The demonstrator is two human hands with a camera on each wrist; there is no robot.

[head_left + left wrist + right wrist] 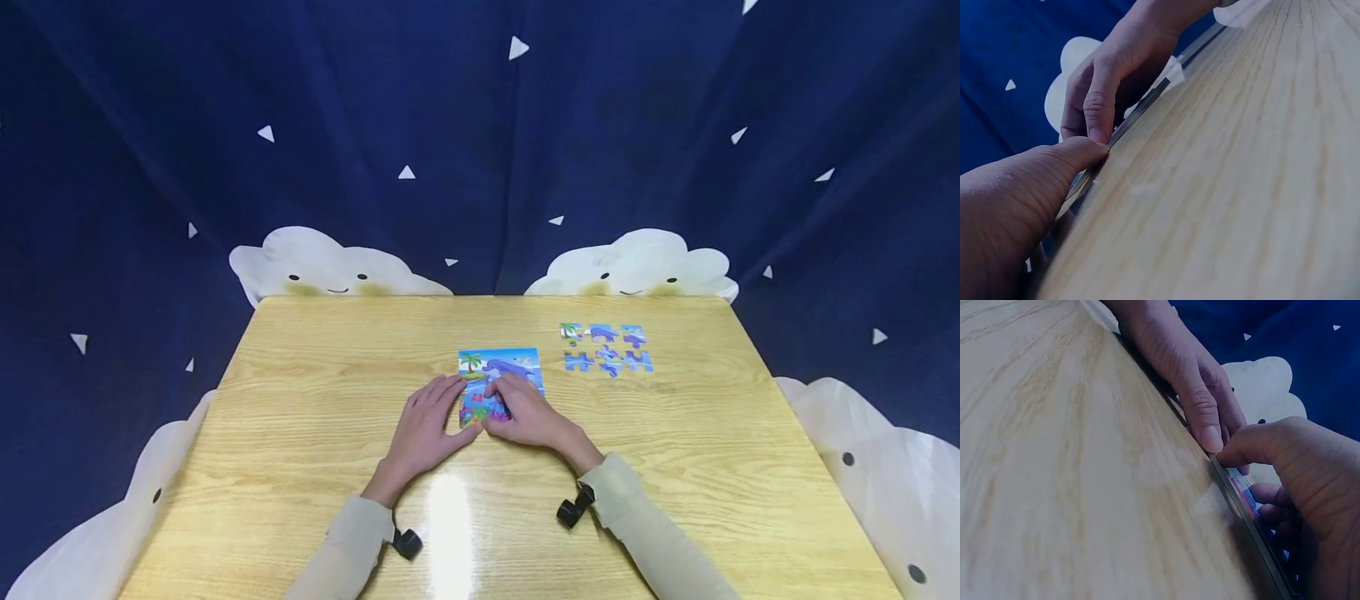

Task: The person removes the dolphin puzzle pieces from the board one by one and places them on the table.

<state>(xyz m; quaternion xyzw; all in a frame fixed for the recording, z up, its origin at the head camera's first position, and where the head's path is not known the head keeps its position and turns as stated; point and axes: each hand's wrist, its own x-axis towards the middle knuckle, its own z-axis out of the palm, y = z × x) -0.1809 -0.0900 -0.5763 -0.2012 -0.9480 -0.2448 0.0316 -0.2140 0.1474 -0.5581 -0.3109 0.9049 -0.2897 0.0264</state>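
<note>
A square dolphin puzzle board (525, 360), with a palm tree and coral in its picture, lies flat on the table. My left hand (426, 423) lies along its left side, fingers fairly straight and thumb reaching to the front edge. Over its lower right part my right hand (528, 414) curls its fingers down onto the picture, and its thumb holds the front edge. Both thumbs meet there in the right wrist view, where the right fingers (1275, 494) are bent over the board. The right hand hides much of the board's lower right.
Several loose puzzle pieces (609, 360) lie in two rows to the right of the board. The light wooden table (315, 358) ends at the back before a dark blue curtain (465, 125) with white clouds. A black wrist camera (570, 512) sits at the right cuff.
</note>
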